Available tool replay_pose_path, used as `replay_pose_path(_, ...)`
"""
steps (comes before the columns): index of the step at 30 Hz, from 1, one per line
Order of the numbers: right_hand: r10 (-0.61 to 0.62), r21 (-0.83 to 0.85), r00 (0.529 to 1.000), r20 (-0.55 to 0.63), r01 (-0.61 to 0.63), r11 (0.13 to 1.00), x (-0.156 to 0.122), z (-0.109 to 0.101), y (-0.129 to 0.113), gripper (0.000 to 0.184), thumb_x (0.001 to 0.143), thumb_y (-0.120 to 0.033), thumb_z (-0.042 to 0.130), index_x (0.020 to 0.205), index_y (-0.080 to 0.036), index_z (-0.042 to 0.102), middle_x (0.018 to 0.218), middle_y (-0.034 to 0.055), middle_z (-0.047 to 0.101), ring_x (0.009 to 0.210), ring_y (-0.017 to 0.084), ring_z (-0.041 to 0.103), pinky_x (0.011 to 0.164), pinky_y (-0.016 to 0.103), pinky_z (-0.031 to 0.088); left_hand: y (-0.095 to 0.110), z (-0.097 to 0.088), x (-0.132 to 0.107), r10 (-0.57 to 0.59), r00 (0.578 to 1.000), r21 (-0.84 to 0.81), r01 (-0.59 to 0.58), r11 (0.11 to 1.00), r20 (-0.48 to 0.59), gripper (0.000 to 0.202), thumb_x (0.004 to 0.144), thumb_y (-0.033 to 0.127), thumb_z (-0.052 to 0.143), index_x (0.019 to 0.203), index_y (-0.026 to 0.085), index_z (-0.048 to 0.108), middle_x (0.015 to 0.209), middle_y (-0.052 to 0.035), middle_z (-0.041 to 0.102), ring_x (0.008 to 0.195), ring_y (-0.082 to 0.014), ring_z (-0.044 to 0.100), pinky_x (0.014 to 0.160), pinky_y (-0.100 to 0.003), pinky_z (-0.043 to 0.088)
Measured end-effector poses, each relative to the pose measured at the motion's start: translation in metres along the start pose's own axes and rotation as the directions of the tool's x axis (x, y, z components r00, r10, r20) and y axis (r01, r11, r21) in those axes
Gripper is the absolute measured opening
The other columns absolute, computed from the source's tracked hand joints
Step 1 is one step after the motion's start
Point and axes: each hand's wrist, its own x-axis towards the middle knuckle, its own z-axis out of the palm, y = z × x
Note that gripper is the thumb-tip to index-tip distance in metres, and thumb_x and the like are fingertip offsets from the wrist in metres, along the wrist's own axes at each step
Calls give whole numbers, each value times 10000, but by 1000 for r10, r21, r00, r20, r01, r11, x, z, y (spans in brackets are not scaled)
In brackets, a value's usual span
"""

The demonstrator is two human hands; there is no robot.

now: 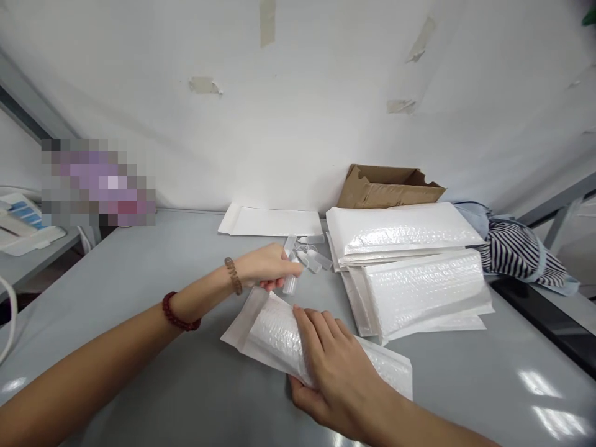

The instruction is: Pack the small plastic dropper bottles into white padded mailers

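A small clear plastic bottle [289,285] hangs from the pinched fingers of my left hand [267,266]. More such bottles [314,261] lie in a loose cluster just beyond those fingers. Below, my right hand [338,366] is wrapped around a white bubble mailer [274,332], thumb underneath and fingers on top. The mailer's flap end points left, close under my left hand. Whether anything is inside the mailer is hidden.
Two stacks of white bubble mailers [410,233] lie to the right, in front of an open cardboard box [391,186]. A flat white mailer [279,221] rests by the wall. Striped cloth [516,248] and a black slab [549,316] are at the far right.
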Motion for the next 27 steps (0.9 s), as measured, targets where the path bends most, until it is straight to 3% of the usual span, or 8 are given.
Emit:
replay_pose_path(4,8,8,999,-42,-8,1000,1,2,1,745,699,-219,547,1364,-38,267,1148,174,500,1003,302,450,820,447,447,-3,-26,-20,29,999,-203,-25,979,15,247,742,366,557,611,168,488,585,-38,611,460,-124,558,419,-221,408)
replay_pose_path(9,62,16,991,-114,-61,998,2,5,2,724,708,-207,547,1361,-68,265,1161,171,488,994,297,443,813,463,450,-29,-45,-46,-2,1000,-291,-3,957,-16,254,712,358,661,639,168,511,603,-20,608,472,-111,540,403,-197,399)
replay_pose_path(13,86,33,987,-136,-82,996,2,6,3,719,722,-204,531,1371,-82,248,1184,171,474,1003,303,435,818,478,448,-42,-33,-56,35,993,-222,-9,975,114,256,721,413,662,689,164,610,684,-29,646,528,-124,562,419,-189,433)
replay_pose_path(17,79,43,987,-140,-73,996,2,7,3,712,725,-189,521,1376,-111,243,1190,161,474,1001,303,446,819,472,447,-39,-15,-56,166,964,-224,-118,967,206,255,790,412,578,759,168,648,632,-5,606,523,-129,556,495,-219,461)
replay_pose_path(20,79,41,987,-142,-74,996,2,8,3,711,720,-191,524,1370,-111,247,1182,158,480,999,304,452,818,474,447,-37,-10,-54,165,946,-210,-108,972,278,269,826,403,532,884,172,655,631,4,581,526,-123,537,547,-226,451)
replay_pose_path(23,70,33,989,-128,-66,997,2,8,3,716,710,-185,524,1363,-95,247,1181,164,477,996,306,449,820,477,444,-40,-8,-52,145,947,-214,-85,973,286,266,836,392,524,955,177,625,673,4,579,553,-117,525,565,-216,437)
replay_pose_path(27,59,27,991,-123,-56,998,1,9,4,726,708,-185,522,1367,-80,234,1182,170,464,1001,309,432,829,482,434,-47,0,-47,77,972,-183,-36,982,221,266,811,388,528,930,160,596,591,24,555,433,-92,462,427,-188,329)
